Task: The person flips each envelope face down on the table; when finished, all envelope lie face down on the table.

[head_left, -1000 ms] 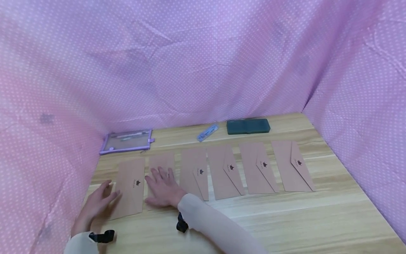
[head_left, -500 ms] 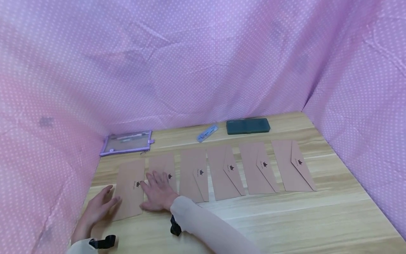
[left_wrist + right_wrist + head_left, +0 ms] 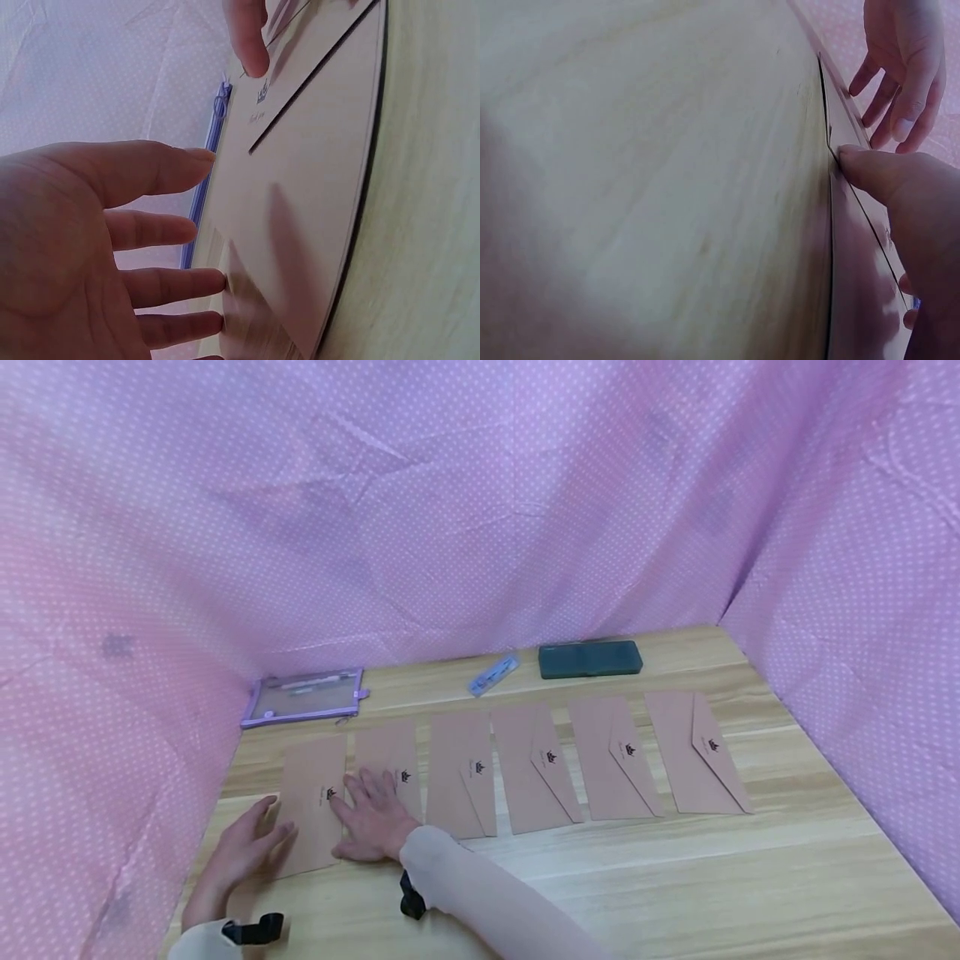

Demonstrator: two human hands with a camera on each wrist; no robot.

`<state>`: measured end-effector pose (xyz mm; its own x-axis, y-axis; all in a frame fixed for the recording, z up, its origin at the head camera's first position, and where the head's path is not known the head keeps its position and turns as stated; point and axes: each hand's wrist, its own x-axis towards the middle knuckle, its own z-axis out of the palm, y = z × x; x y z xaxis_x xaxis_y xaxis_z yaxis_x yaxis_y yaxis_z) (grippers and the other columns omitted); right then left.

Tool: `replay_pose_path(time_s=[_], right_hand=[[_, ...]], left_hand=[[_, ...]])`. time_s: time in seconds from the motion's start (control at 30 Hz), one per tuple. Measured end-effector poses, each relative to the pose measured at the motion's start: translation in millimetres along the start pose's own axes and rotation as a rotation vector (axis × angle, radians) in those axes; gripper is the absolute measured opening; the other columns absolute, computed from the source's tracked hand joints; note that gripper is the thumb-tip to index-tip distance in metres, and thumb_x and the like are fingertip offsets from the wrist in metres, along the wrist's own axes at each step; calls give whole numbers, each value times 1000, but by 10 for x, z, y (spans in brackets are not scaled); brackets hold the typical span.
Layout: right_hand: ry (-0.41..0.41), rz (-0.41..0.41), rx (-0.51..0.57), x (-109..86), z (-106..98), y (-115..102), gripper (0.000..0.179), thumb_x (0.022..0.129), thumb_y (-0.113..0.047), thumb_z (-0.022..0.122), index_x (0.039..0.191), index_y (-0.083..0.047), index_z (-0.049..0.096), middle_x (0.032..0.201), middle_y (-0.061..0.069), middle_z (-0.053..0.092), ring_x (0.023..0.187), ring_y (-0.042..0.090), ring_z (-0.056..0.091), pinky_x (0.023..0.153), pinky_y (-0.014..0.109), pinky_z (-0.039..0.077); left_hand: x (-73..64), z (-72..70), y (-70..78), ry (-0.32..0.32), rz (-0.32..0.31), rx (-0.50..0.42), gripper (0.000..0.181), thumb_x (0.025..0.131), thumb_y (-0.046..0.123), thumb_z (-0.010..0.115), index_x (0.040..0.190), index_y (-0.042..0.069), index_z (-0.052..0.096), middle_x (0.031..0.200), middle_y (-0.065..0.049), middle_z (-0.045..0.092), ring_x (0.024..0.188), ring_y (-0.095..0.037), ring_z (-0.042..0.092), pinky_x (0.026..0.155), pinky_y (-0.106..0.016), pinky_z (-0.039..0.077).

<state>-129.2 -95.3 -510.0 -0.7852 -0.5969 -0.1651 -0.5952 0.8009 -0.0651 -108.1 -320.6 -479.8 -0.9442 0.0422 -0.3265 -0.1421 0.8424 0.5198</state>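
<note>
Several brown paper envelopes with crown prints lie in a row across the table. At the left edge of the leftmost envelope (image 3: 307, 835) is my left hand (image 3: 238, 853), fingers spread and relaxed, holding nothing. My right hand (image 3: 375, 820) lies palm down with fingers spread, over the second envelope (image 3: 386, 743) and the right edge of the leftmost one. It hides the second envelope's lower part. In the right wrist view, my right thumb (image 3: 866, 166) touches the paper near an envelope edge. The left wrist view has my left palm (image 3: 60, 247) beside an envelope (image 3: 322, 180).
A purple-edged mesh zip pouch (image 3: 303, 696) with pens sits at the back left. Behind the row are a small blue packet (image 3: 493, 675) and a dark green case (image 3: 590, 660). Pink dotted cloth (image 3: 480, 527) hangs round the wooden table (image 3: 712, 885).
My right hand has slid left from the second envelope toward the leftmost one, uncovering the second envelope's crown print. The left hand has barely moved.
</note>
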Motion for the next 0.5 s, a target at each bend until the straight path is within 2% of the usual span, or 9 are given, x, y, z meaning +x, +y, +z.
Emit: replay_pose_path(time_s=[0.13, 0.3, 0.4, 0.5], right_hand=[[-13, 3, -13, 2, 16, -3, 76, 92, -75, 42, 157, -41, 25, 170, -5, 17, 158, 23, 15, 124, 52, 24], [-10, 5, -29, 13, 47, -9, 75, 91, -76, 40, 157, -42, 24, 169, -6, 17, 158, 22, 15, 124, 52, 26], [-4, 6, -31, 21, 57, -13, 75, 91, -77, 40, 156, -43, 24, 169, -7, 17, 158, 21, 16, 124, 52, 26], [-7, 9, -36, 26, 55, -15, 75, 91, -77, 39, 156, -44, 24, 169, -8, 17, 158, 21, 15, 124, 52, 25]], left_hand=[[-10, 26, 21, 7, 12, -2, 78, 100, 38, 56, 151, -11, 24, 154, -43, 22, 140, -63, 22, 111, -74, 24], [-33, 47, 71, -9, -28, -51, 79, 101, 42, 53, 154, -7, 21, 156, -40, 22, 142, -61, 20, 112, -74, 22], [-44, 47, 126, -19, -60, -123, 78, 102, 45, 50, 155, -5, 20, 157, -37, 24, 144, -58, 24, 114, -71, 23], [-37, 39, 184, -29, -95, -267, 77, 104, 42, 47, 157, -3, 14, 160, -36, 19, 147, -55, 22, 117, -67, 23]])
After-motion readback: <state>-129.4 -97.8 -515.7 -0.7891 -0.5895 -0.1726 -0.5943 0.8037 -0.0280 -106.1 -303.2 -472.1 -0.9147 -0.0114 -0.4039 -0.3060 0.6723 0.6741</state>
